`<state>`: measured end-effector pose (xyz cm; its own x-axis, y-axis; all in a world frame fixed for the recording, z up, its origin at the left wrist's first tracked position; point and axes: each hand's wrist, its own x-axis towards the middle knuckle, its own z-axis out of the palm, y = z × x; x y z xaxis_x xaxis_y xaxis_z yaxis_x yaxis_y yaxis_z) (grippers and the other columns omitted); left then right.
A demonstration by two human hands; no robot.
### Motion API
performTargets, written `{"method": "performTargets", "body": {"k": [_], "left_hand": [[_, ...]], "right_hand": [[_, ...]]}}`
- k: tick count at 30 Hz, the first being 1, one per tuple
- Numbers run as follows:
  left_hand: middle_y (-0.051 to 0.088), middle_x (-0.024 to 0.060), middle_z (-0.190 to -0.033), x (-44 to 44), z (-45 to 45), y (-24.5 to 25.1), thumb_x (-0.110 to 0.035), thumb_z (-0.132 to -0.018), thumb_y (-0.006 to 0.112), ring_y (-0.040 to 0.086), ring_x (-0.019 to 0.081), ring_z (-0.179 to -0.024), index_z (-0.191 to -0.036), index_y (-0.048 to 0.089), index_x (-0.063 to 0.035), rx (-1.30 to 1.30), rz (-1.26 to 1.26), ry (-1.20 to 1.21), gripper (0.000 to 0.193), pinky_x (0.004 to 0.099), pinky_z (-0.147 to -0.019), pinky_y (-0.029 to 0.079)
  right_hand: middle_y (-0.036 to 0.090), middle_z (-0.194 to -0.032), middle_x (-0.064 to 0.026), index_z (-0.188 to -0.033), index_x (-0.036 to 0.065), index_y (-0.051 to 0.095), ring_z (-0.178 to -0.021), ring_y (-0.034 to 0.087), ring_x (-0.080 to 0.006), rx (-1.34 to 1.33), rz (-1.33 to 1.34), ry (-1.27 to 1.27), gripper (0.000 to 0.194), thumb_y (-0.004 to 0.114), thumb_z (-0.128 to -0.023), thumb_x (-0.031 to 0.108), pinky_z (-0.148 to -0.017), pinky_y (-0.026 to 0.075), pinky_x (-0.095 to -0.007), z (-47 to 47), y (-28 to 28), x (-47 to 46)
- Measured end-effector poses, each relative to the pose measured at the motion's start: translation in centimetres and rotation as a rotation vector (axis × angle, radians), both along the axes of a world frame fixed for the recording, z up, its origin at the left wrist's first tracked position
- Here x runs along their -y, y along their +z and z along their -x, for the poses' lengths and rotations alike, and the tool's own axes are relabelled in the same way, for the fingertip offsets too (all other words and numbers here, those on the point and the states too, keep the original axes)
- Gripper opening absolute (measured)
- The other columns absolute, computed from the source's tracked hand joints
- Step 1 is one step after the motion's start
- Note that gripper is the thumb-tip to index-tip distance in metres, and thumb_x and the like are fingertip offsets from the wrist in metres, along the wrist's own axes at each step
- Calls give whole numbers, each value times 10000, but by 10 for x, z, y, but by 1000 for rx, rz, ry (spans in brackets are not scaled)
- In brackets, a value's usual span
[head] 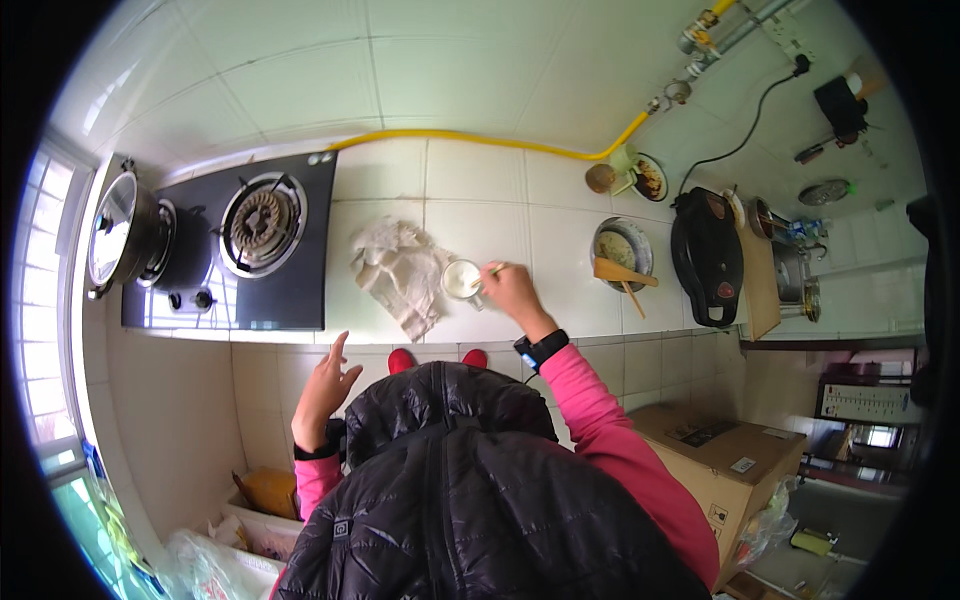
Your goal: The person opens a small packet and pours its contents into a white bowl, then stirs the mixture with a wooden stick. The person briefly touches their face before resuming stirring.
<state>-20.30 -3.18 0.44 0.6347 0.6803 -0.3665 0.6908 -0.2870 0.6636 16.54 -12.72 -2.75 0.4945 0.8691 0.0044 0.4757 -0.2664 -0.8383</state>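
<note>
My right hand (510, 291) grips a thin stick, perhaps chopsticks, whose lower end dips into a glass mug (462, 280) of white contents on the white tiled counter. A crumpled off-white cloth (401, 270) lies just left of the mug. Off the counter's front edge is my left hand (326, 382), fingers apart and holding nothing. Farther right stands a metal bowl (622, 244) with pale food inside; a wooden spatula (625, 274) rests across its rim, and another wooden utensil sticks out towards the front.
A black gas hob (259, 292) with a lidded pot (114, 229) is at the left. To the right are a black electric griddle (707, 259), a wooden board (759, 281) and a sink (787, 271). A yellow gas pipe (465, 138) follows the wall. A cardboard box (697, 465) stands behind on the right.
</note>
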Motion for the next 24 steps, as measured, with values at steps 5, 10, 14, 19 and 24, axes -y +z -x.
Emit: {"method": "performTargets", "body": {"k": [5, 10, 14, 19, 24], "left_hand": [[657, 275, -1069, 1, 2, 4, -240, -895, 687, 638, 442, -1007, -1480, 353, -137, -59, 10, -5, 681, 470, -858, 507], [658, 277, -1066, 0, 3, 5, -246, -900, 683, 638, 429, -1023, -1494, 325, -130, -38, -8, 29, 704, 465, -866, 507], [662, 242, -1070, 1, 5, 2, -252, -907, 682, 656, 378, -914, -1508, 308, -147, -64, -57, -14, 716, 436, -818, 517], [661, 228, -1078, 1, 2, 6, -260, -921, 671, 667, 352, -846, -1514, 306, -156, -33, -65, 0, 704, 412, -789, 520], [646, 288, -1096, 4, -3, 13, -265, -926, 655, 631, 413, -1059, -1505, 309, -139, -93, 34, -13, 686, 459, -886, 506]], "right_hand": [[660, -691, -187, -781, -6, 677, -616, 652, -349, 120, -122, 1, 193, 595, -891, 129, -586, 518, -399, 4, -2, -5], [668, -667, -152, -805, -9, 684, -608, 678, -294, 62, 92, -119, 206, 588, -909, 140, -583, 521, -371, 2, 2, -4], [661, -646, -147, -821, -11, 679, -577, 671, -259, 85, -138, 68, 206, 568, -920, 132, -570, 517, -358, 4, 3, -6], [665, -650, -144, -819, -6, 675, -585, 679, -252, 35, -5, 4, 201, 566, -924, 126, -565, 517, -340, 1, 3, -3], [691, -673, -125, -861, -27, 681, -623, 707, -198, 26, -24, 49, 224, 586, -935, 162, -583, 533, -299, -1, 1, -4]]}}
